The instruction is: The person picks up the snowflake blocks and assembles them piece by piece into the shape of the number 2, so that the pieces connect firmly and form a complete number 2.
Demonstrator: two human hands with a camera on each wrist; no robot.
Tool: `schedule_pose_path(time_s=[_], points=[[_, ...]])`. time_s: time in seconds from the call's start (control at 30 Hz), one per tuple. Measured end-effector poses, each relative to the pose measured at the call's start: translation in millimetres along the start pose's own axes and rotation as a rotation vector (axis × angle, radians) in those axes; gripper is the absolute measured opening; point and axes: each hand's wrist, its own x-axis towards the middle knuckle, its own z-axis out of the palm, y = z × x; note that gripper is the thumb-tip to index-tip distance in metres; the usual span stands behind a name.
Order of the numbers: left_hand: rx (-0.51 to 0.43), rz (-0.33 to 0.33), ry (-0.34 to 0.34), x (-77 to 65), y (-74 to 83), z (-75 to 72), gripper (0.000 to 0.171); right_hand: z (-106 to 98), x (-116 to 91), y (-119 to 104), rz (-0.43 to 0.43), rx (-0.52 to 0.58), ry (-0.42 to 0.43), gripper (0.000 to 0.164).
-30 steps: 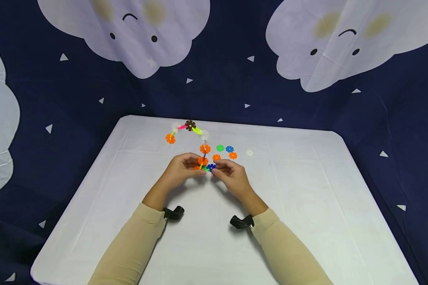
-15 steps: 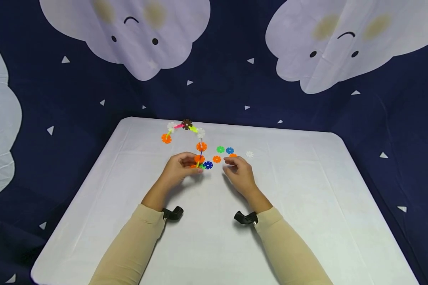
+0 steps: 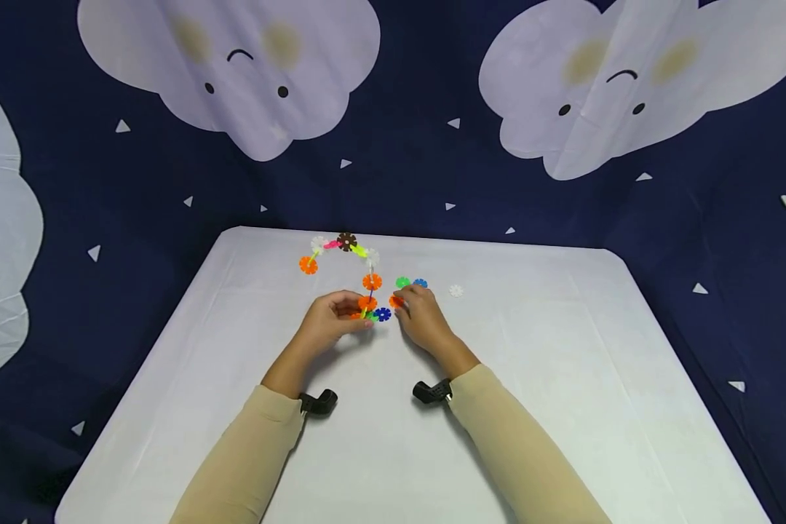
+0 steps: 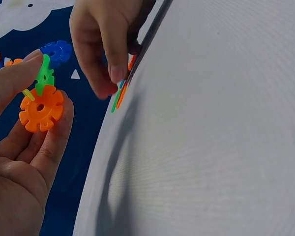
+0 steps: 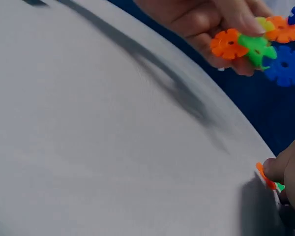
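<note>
My left hand (image 3: pixel 330 319) pinches the near end of a curved chain of interlocking snowflake discs, raised off the table. Thumb and fingers meet by an orange disc (image 4: pixel 41 109) and a green disc (image 4: pixel 45 74). Slotted into the green one is a dark blue disc (image 3: pixel 383 314). From there the chain arches away past a brown disc (image 3: pixel 346 241) to an orange end disc (image 3: pixel 308 266). My right hand (image 3: pixel 422 316) reaches down over the loose discs, fingers loosely bent, its fingertips overlapping an orange disc (image 3: pixel 395 300) lying on the table.
Beyond the right hand lie a loose green disc (image 3: pixel 402 282) and a partly covered blue disc (image 3: pixel 421 283). A white disc (image 3: pixel 455 291) lies farther right on the white table (image 3: pixel 563 400). Behind the table hangs a dark blue cloth (image 3: pixel 419 182) with clouds.
The right hand let go of the dark blue disc, drew back to the right, then reached forward over the loose discs. The left hand keeps its hold on the chain.
</note>
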Motion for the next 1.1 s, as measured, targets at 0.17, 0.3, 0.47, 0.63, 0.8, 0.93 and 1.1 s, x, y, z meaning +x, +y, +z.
schedule_pose_path(time_s=[0.17, 0.3, 0.47, 0.63, 0.8, 0.93, 1.1], points=[[-0.017, 0.019, -0.012, -1.5, -3.3, 4.2, 0.038, 8, 7, 2, -0.012, -0.075, -0.005, 0.012], [-0.018, 0.028, -0.019, -1.8, -2.8, 6.6, 0.037, 5, 7, 0, 0.042, -0.031, 0.000, 0.008], [-0.014, 0.006, -0.016, -1.8, -3.7, 8.5, 0.038, -5, 1, 5, 0.123, 0.153, 0.027, 0.020], [0.002, -0.007, -0.016, -0.7, -4.9, 9.3, 0.039, -19, -14, 13, 0.304, 0.506, 0.038, 0.024], [0.020, -0.015, -0.017, 0.2, -4.5, 9.7, 0.039, -34, -29, 14, 0.424, 0.852, 0.006, 0.022], [0.014, -0.013, -0.020, 0.3, -3.7, 9.6, 0.038, -37, -36, 13, 0.422, 1.020, -0.012, 0.023], [0.017, -0.005, -0.025, -0.1, -3.7, 9.8, 0.036, -33, -36, 8, 0.385, 1.101, -0.042, 0.022]])
